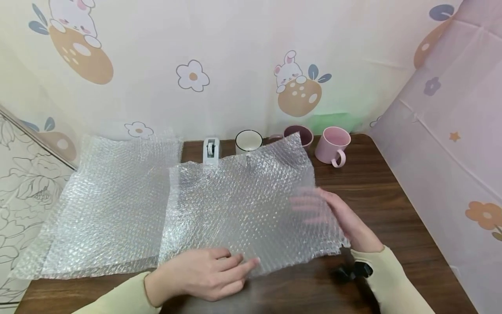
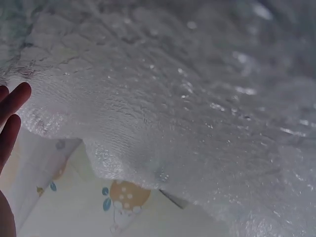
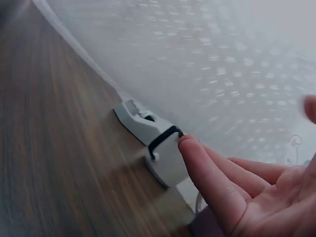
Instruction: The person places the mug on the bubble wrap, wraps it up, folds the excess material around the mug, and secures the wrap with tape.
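Note:
A sheet of clear bubble wrap (image 1: 243,205) spreads between both hands, its raised middle spanning the table. My left hand (image 1: 208,272) is at its front edge, fingers loosely bent and thumb mostly hidden; in the left wrist view the fingers (image 2: 15,101) stand apart from the thumb, beneath the film. My right hand (image 1: 341,213) is at the sheet's right side, its blurred fingers showing through the plastic. From the right wrist, straight fingers (image 3: 212,177) reach under the film. More bubble wrap (image 1: 110,205) lies flat at the left, partly overlapped by this sheet.
Along the back stand a white tape dispenser (image 1: 211,150), a white mug with a dark rim (image 1: 249,140), a maroon mug (image 1: 303,138) and a pink mug (image 1: 333,146). A patterned curtain (image 1: 235,52) closes off the back. Dark wood tabletop (image 1: 376,192) shows at right.

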### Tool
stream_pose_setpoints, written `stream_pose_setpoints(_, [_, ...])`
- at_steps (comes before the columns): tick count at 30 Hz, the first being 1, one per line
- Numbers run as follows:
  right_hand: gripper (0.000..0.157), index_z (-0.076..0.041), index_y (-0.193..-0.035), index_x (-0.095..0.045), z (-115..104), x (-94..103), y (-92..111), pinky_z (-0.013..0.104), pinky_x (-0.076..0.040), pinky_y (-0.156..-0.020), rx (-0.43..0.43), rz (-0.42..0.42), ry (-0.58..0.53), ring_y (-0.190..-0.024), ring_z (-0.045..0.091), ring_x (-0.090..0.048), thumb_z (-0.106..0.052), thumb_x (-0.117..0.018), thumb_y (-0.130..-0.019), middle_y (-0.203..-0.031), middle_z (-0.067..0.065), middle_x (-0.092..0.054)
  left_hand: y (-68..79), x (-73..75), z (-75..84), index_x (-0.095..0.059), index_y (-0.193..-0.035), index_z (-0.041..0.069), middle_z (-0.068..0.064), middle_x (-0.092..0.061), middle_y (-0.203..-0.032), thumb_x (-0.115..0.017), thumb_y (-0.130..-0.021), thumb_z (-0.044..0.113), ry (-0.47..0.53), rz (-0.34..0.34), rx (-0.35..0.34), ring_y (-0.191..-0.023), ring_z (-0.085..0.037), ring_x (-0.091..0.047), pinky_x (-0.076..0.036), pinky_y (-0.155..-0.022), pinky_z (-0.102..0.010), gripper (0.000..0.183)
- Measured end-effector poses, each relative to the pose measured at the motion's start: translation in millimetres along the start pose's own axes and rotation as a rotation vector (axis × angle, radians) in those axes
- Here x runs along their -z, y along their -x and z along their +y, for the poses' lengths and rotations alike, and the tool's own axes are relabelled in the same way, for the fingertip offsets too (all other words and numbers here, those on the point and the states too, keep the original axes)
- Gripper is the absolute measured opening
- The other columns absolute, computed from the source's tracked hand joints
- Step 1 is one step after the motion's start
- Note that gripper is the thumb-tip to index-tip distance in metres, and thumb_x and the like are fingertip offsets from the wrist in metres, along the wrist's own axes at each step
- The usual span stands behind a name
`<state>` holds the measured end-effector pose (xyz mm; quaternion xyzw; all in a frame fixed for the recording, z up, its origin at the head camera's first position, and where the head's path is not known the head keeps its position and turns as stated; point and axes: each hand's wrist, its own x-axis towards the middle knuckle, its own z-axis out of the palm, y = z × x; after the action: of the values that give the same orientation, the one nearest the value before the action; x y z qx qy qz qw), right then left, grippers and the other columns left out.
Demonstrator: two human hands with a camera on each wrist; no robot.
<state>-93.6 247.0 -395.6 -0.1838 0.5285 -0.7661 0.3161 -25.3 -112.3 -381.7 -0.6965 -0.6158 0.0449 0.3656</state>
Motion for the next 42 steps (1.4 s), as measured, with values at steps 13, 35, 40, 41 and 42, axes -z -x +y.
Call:
stream_pose_setpoints(13, [0.016,-0.001,-0.1,-0.067,3,11.3,20,0.032,-0.057,-0.065,-0.148,0.339,0.354,-0.073,0.012,-0.065,-0.013,-0.056,-0.102,-0.083,0.001,-0.068,-0.3,-11.0,22.9,-0.06,-0.104,0.017,-0.01,-0.06,-0.136,-0.036,-0.102,0.017,0.129,-0.122,-0.025,-0.096,-0.012,-0.064,-0.049,-0.069,-0.022,0.024])
stream_pose_setpoints(35, [0.045,0.015,-0.131,-0.051,31,37.3,59,0.032,-0.055,-0.073,-0.296,0.385,0.506,-0.086,0.01,-0.062,-0.019,-0.056,-0.103,-0.11,0.005,-0.066,49.8,-25.9,-8.6,-0.062,-0.129,0.012,-0.012,-0.051,-0.146,-0.066,-0.09,0.054,0.423,-0.549,0.667,-0.132,-0.031,-0.048,-0.046,-0.102,-0.046,0.057])
stream_pose_setpoints(40, [0.047,0.015,-0.134,-0.046,31,42.0,58,0.033,-0.057,-0.068,-0.298,0.402,0.529,-0.08,0.012,-0.063,-0.019,-0.058,-0.102,-0.095,0.007,-0.067,62.2,-33.2,-11.0,-0.047,-0.147,0.011,-0.017,-0.029,-0.159,-0.059,-0.08,0.076,0.522,-0.711,0.811,-0.144,-0.042,-0.026,-0.032,-0.11,-0.057,0.094])
stream_pose_setpoints(41, [0.047,0.014,-0.133,-0.047,31,42.2,57,0.033,-0.056,-0.068,-0.299,0.411,0.555,-0.079,0.012,-0.063,-0.019,-0.059,-0.102,-0.095,0.008,-0.068,63.5,-33.8,-11.6,-0.044,-0.15,0.011,-0.018,-0.025,-0.16,-0.059,-0.077,0.079,0.541,-0.727,0.832,-0.145,-0.044,-0.022,-0.031,-0.11,-0.059,0.101])
stream_pose_setpoints(42, [0.047,0.013,-0.133,-0.047,30,42.4,56,0.032,-0.056,-0.068,-0.305,0.423,0.594,-0.08,0.012,-0.063,-0.019,-0.06,-0.101,-0.096,0.009,-0.068,65.2,-35.1,-11.8,-0.041,-0.152,0.012,-0.019,-0.022,-0.162,-0.059,-0.074,0.082,0.557,-0.741,0.85,-0.146,-0.045,-0.019,-0.031,-0.11,-0.06,0.106])
